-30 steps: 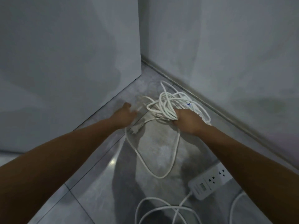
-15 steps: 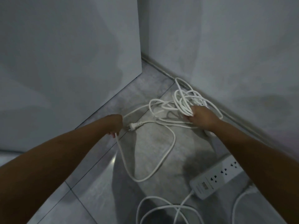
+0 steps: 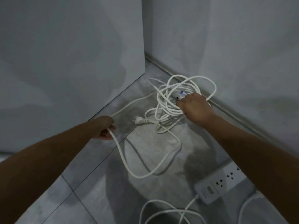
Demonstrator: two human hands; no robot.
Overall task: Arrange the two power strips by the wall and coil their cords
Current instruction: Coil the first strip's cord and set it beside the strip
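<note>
A bundle of white cord loops [image 3: 171, 97] lies by the right wall's baseboard, wound around a mostly hidden white power strip [image 3: 180, 94]. My right hand [image 3: 195, 109] is closed on those loops and the strip. My left hand [image 3: 105, 128] grips a loose stretch of the same cord [image 3: 123, 159], which sags in a wide loop on the floor. Between my hands lies the cord's plug [image 3: 138, 119]. A second white power strip [image 3: 216, 185] lies at the lower right under my right forearm, its own cord [image 3: 169, 212] looping along the bottom edge.
A tall grey panel [image 3: 72, 62] stands on the left, its bottom edge beside my left hand. The grey wall [image 3: 234, 46] and baseboard [image 3: 229, 113] run diagonally on the right. The floor is grey tile [image 3: 80, 199] with seams.
My right hand carried the cord bundle up and right toward the baseboard. My left hand drew back to the left and closed on a loose stretch of cord; the plug now lies free between them.
</note>
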